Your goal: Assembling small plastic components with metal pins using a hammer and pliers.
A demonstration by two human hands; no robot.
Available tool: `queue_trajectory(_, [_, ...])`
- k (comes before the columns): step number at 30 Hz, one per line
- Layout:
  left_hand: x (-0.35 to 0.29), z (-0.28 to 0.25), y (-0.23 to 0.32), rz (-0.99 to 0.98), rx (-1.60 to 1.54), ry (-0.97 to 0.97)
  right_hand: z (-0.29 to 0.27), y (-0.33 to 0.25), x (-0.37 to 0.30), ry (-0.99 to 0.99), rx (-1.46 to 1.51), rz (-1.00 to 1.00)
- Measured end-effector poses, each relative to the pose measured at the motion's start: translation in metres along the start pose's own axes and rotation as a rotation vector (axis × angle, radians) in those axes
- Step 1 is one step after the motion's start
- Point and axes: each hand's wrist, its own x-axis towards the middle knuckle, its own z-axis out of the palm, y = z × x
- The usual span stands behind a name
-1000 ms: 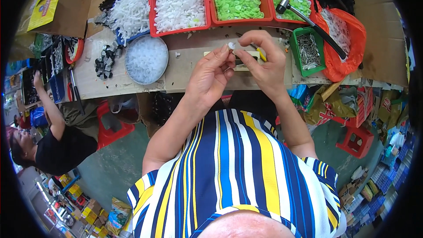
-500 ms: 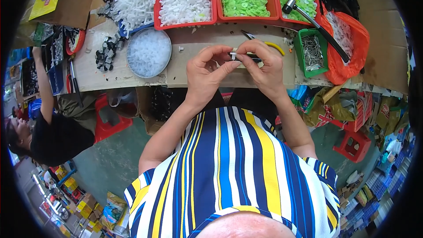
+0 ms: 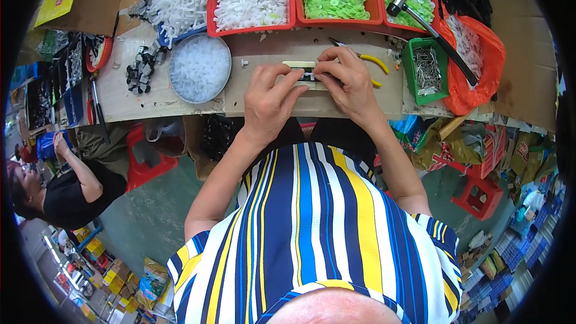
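Observation:
Both of my hands meet over a small cream block with a dark recess, which sits on the worktable. At that recess, a small white plastic piece is pinched between my fingertips. My left hand is closed, thumb and forefinger at the piece's left end. From the other side, my right hand grips its right end with bent fingers. The fingers cover part of the piece and of the block. Just right of my right hand lie pliers with yellow handles.
A round dish of translucent pieces stands to the left, near a black-and-grey heap. Red bins of white and green parts line the back. Rightward are a hammer and a green box of metal pins. Another person sits far left.
My hands have lowered the white piece to the cream block, which now shows between them. The person at the left has drawn an arm back from the table.

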Motion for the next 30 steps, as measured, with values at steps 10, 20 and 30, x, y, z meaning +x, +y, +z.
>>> queue_trajectory(10, [-0.01,0.011,-0.011,0.28,0.224,-0.064,0.003,0.001,-0.001,-0.017,-0.075,-0.015])
queue_trajectory(20, [-0.007,0.011,-0.012,0.302,0.238,-0.099,0.005,0.008,-0.003,-0.036,-0.075,-0.05])
queue_trajectory(30, [-0.002,0.012,-0.011,0.334,0.247,-0.112,-0.002,0.007,-0.002,-0.048,-0.071,-0.034])
